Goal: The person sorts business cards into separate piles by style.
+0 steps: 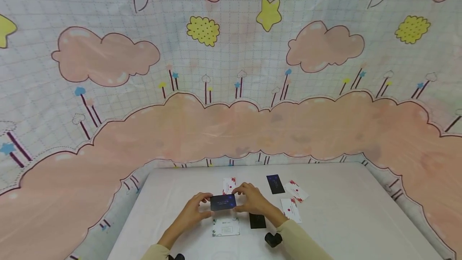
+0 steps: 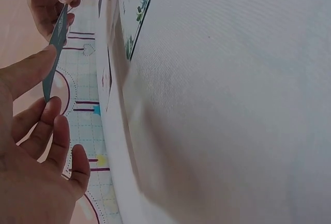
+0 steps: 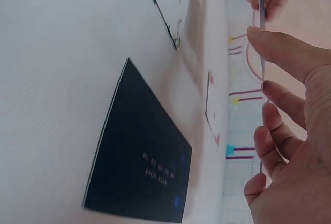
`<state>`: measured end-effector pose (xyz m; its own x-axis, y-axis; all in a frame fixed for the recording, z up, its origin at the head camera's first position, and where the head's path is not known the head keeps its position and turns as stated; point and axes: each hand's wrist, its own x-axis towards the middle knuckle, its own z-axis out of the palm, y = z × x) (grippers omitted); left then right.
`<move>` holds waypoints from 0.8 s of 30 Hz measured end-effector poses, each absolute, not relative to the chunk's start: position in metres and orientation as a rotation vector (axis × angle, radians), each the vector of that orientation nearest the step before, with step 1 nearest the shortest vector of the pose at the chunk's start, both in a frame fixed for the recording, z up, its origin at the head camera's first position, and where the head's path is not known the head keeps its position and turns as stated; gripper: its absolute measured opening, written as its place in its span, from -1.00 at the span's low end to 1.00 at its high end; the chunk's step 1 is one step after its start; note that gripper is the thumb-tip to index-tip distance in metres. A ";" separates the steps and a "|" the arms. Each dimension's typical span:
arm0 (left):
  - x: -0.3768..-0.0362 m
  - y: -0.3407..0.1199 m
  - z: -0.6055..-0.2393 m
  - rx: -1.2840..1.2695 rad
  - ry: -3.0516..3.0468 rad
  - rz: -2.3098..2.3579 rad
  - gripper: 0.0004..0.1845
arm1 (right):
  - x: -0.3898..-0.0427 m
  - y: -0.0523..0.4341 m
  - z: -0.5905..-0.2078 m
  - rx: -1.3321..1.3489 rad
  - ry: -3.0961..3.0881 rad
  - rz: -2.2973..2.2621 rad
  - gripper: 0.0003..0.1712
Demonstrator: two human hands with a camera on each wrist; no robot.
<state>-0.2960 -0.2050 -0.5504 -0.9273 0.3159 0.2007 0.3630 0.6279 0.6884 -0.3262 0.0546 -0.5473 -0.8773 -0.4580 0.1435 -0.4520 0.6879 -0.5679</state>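
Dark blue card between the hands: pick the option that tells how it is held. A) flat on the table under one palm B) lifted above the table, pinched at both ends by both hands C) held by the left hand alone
B: the dark blue card is raised off the white table, with the left hand pinching one end and the right hand the other.

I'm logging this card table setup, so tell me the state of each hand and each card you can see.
Left hand: pinching the held card's left end.
Right hand: pinching its right end.
Dark blue card: held above the table, between both hands.
White leafy card: flat on the table.
Black card: flat, partly under the right wrist.
Far dark card: flat.
Three white red-marked cards: flat.
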 end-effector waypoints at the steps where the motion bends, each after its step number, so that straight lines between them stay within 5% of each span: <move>1: -0.297 -0.204 -0.551 -0.585 -2.787 -1.194 -0.38 | -0.326 0.056 -0.547 -0.761 2.874 -0.966 -0.43; 24: -0.319 -0.182 -0.562 -0.733 -2.919 -1.072 -0.40 | -0.325 0.075 -0.565 -0.700 2.951 -0.866 -0.43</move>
<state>-0.3193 -0.1818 -0.5624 -0.8934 0.4369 0.1050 0.4010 0.6699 0.6248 -0.3247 0.0748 -0.5652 -0.9015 -0.4118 0.1332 -0.4185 0.7508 -0.5111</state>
